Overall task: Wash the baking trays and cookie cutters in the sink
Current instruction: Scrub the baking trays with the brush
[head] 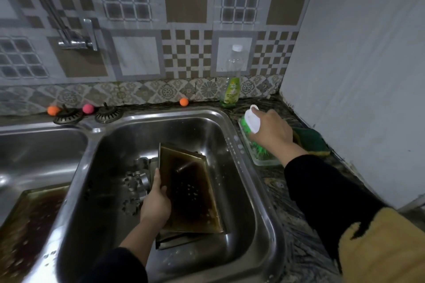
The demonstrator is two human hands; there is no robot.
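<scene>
- Head view: our left hand (156,202) grips the left edge of the top baking tray (190,190), which lies tilted on a stack in the right sink basin (253,190); the cookie cutters (138,181) sit just left of it.
- Our right hand (271,133) curls round the white-handled scrub brush (251,122), its green bristles in a clear dish (264,161) on the counter; it looks lifted slightly, though blur hides this.
- We should keep the tray propped firmly, bring the brush across low, and scrub the dark residue from the far edge toward us.
</scene>
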